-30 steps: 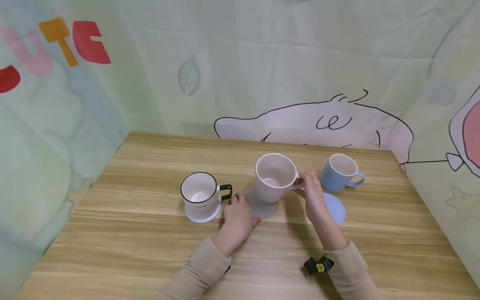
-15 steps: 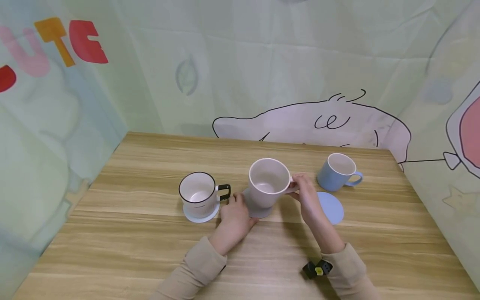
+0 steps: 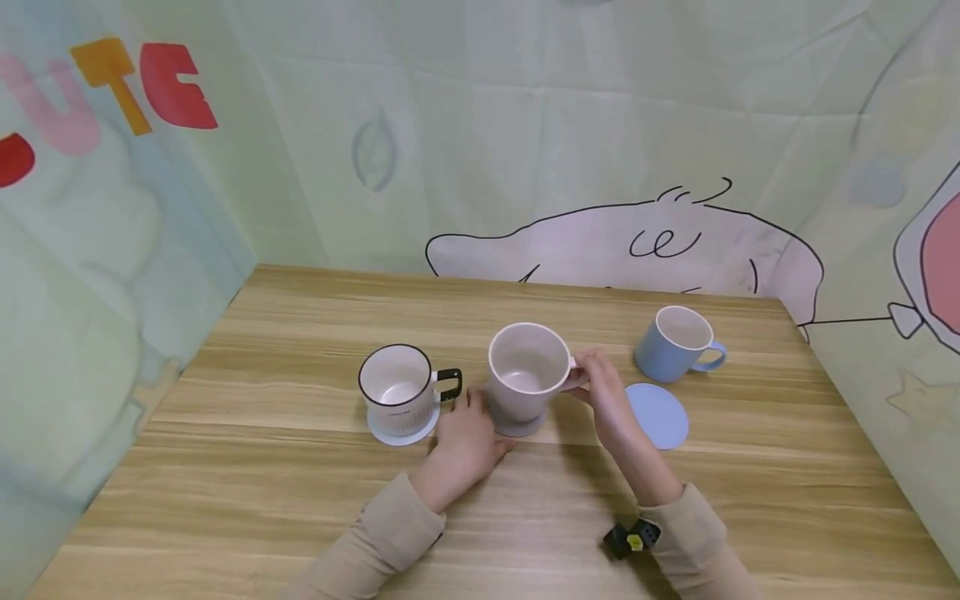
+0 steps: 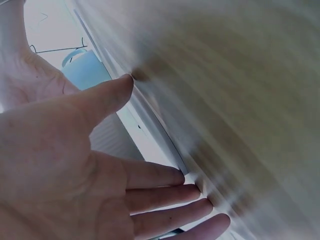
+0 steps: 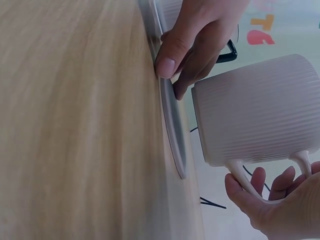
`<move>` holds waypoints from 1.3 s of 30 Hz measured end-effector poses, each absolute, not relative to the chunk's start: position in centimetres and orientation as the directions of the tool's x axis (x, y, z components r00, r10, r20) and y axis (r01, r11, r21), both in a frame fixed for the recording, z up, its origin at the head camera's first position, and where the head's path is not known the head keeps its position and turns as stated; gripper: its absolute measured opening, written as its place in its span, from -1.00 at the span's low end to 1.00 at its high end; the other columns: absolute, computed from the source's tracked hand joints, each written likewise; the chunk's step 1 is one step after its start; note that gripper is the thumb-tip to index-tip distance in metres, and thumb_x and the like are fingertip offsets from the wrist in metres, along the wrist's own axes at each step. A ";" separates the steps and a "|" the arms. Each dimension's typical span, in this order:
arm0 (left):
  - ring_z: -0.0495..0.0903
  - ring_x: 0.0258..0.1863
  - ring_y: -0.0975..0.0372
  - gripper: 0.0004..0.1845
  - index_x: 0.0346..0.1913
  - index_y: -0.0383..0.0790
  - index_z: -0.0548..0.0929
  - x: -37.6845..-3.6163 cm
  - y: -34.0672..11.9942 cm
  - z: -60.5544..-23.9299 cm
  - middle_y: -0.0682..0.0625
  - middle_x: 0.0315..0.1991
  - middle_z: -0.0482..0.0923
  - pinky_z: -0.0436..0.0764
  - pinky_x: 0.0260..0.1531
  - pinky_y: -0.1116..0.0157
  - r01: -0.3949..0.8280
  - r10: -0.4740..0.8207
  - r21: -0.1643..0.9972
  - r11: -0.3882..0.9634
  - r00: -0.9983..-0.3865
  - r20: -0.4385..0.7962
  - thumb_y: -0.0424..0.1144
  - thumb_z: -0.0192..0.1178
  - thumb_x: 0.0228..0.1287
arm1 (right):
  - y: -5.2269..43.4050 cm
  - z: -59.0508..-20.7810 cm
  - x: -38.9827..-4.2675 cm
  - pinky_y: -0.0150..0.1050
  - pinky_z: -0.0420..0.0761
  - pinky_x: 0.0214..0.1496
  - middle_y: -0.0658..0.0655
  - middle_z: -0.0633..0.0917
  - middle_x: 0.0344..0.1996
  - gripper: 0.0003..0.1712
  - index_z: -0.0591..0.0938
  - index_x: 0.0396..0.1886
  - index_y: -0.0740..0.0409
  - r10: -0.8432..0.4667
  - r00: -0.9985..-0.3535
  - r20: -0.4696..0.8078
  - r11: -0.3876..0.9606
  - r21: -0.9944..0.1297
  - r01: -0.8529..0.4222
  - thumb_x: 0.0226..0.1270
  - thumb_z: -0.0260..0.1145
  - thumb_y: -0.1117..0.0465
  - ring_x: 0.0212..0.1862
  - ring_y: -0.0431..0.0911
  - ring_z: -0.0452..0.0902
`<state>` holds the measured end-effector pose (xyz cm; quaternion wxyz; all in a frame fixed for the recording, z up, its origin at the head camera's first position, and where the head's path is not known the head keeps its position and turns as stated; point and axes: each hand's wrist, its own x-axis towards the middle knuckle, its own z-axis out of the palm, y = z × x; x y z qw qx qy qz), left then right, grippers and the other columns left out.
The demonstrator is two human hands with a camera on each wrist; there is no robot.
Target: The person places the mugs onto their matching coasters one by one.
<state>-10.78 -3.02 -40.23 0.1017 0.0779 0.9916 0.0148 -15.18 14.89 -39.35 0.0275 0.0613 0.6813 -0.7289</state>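
My right hand (image 3: 609, 398) grips the handle of a pale ribbed mug (image 3: 519, 403) near the middle of the table. The mug hangs just over a grey round coaster (image 3: 521, 429); in the right wrist view a gap shows between its base (image 5: 201, 125) and the coaster (image 5: 176, 142). Beside that coaster's left edge rests my left hand (image 3: 467, 440), its thumb and fingertips touching the rim. Its fingers (image 4: 165, 197) look nearly straight in the left wrist view. Just left of it, a white mug with black rim and black handle (image 3: 401, 415) stands upright on a light coaster (image 3: 403, 438).
At the back right a blue mug (image 3: 663, 353) stands upright on the wooden table (image 3: 300, 525). A blue round coaster (image 3: 660, 417) lies bare in front of it. Printed cloth walls (image 3: 487, 133) rise behind the table and at both sides.
My right hand has brought the pale mug left and lower, over the grey coaster. The left hand has stayed by that coaster with barely any shift.
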 end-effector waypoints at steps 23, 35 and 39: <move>0.31 0.36 -0.06 -0.10 0.29 -0.46 0.39 -9.7 -3.6 -39.6 -0.25 0.34 0.33 0.61 0.00 0.03 0.174 0.187 0.083 0.981 -0.961 -0.202 0.26 0.21 0.15 | 14.6 -40.9 -15.1 -0.27 0.60 -0.12 -0.04 0.47 -0.47 -0.82 0.36 -0.44 0.12 -0.021 -0.996 -0.083 -0.089 -0.992 0.084 0.40 -0.06 0.25 -0.31 -0.23 0.47; 0.28 0.39 -0.08 -0.07 0.35 -0.46 0.29 -9.7 -3.7 -39.7 -0.28 0.38 0.28 0.58 0.05 0.02 0.173 0.191 0.099 0.980 -0.956 -0.222 0.24 0.20 0.18 | 14.5 -40.6 -15.3 -0.28 0.62 -0.17 -0.02 0.43 -0.52 -0.81 0.36 -0.43 0.15 -0.030 -0.994 -0.108 -0.048 -0.993 0.109 0.43 -0.09 0.31 -0.39 -0.23 0.47; 0.28 0.38 -0.07 -0.08 0.34 -0.46 0.32 -9.8 -3.8 -39.8 -0.27 0.37 0.29 0.59 0.04 0.02 0.173 0.190 0.098 0.980 -0.958 -0.216 0.25 0.20 0.17 | 14.6 -40.6 -15.6 -0.25 0.63 -0.16 -0.03 0.46 -0.53 -0.78 0.37 -0.46 0.14 -0.037 -0.995 -0.094 -0.037 -0.995 0.095 0.44 -0.07 0.31 -0.39 -0.24 0.48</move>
